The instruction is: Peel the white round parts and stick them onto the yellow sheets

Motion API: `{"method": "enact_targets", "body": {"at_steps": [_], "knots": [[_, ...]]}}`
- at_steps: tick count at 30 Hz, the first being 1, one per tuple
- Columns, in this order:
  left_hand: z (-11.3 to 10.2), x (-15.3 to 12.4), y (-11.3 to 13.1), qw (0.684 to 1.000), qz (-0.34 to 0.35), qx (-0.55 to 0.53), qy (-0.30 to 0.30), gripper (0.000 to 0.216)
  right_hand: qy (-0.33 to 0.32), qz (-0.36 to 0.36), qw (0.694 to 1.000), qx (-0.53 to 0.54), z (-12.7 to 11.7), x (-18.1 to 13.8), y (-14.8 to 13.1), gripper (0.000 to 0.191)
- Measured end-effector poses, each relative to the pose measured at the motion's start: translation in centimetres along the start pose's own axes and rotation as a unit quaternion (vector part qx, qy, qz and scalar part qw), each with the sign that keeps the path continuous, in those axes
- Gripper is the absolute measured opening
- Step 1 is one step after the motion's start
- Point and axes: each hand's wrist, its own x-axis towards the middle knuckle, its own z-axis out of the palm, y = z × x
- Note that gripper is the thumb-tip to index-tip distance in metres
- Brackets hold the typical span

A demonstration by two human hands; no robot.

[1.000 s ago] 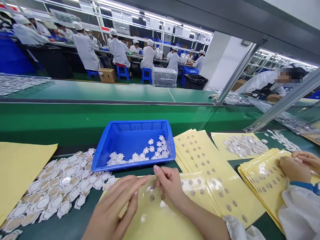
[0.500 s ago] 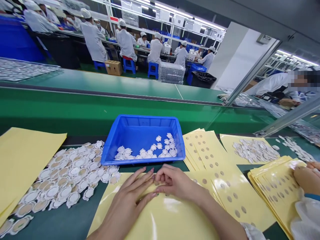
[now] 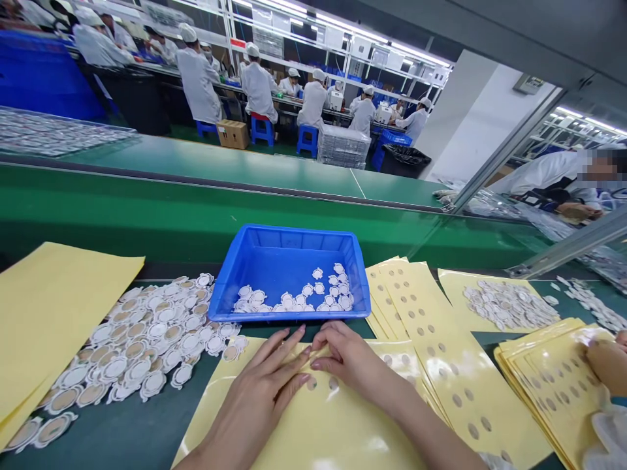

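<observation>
My left hand [image 3: 262, 391] lies flat on a glossy yellow sheet [image 3: 318, 434], fingers stretched forward and slightly apart. My right hand [image 3: 350, 359] rests on the same sheet with its fingers curled and thumb drawn in, its fingertips close to the left fingers. Whatever the right fingertips pinch is hidden. Small grey round stickers [image 3: 334, 384] show on the sheet just below the hands. Directly beyond the fingers stands a blue plastic bin [image 3: 294, 318] with small white round tabbed pieces [image 3: 294, 301] inside.
Left of the sheet spreads a heap of white and tan round pieces [image 3: 157, 333], beside yellow sheets [image 3: 63, 294]. At right lie dotted yellow sheets [image 3: 431, 333] and another pile of pieces [image 3: 509, 303]. A co-worker's hand [image 3: 607, 359] touches a sheet stack [image 3: 553, 385].
The view has shifted slightly, so the scene sits further right. Both hands stay on the sheet, fingertips still close together. Grey round stickers below the fingers show more clearly now.
</observation>
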Motion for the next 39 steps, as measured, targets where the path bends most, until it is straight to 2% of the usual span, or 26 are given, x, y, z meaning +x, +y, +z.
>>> {"method": "enact_targets", "body": {"at_steps": [14,17,19,22,25,27,29,31,35,39], "knots": [[-0.1,0.1,-0.1,0.999,0.007,0.021,0.028,0.033,0.049,-0.059,0.996,0.053,0.8,0.4,1.3,0.007],[-0.1,-0.2,0.0,0.996,0.036,0.047,0.074,0.035,0.037,-0.057,0.991,0.113,0.6,0.6,1.5,0.024],[-0.7,-0.3,0.0,0.989,0.059,0.053,0.122,0.033,0.024,-0.055,0.985,0.159,0.3,0.8,1.6,0.032],[-2.9,0.3,0.0,0.980,0.079,0.039,0.181,0.025,0.004,-0.032,0.977,0.209,-0.2,0.9,1.6,0.035],[-5.4,3.2,-0.1,0.977,0.053,0.053,0.198,0.022,-0.021,0.003,0.971,0.238,-0.4,0.8,1.4,0.039],[-6.5,6.3,-0.1,0.989,0.017,0.078,0.123,0.025,-0.029,0.017,0.967,0.253,-0.5,0.7,1.1,0.041],[-6.7,9.7,0.1,0.994,-0.020,0.100,-0.040,0.023,-0.034,0.029,0.964,0.263,-0.6,0.7,0.9,0.043],[-6.2,12.8,0.5,0.986,-0.011,0.103,-0.130,0.016,-0.039,0.035,0.963,0.266,-0.7,0.6,0.7,0.043],[-4.6,16.4,1.0,0.971,0.026,0.106,-0.214,0.016,-0.046,0.027,0.962,0.268,-0.7,0.7,0.9,0.043],[-3.9,17.6,1.0,0.961,0.033,0.118,-0.248,0.015,-0.030,-0.005,0.968,0.248,-0.6,0.8,1.2,0.039]]}}
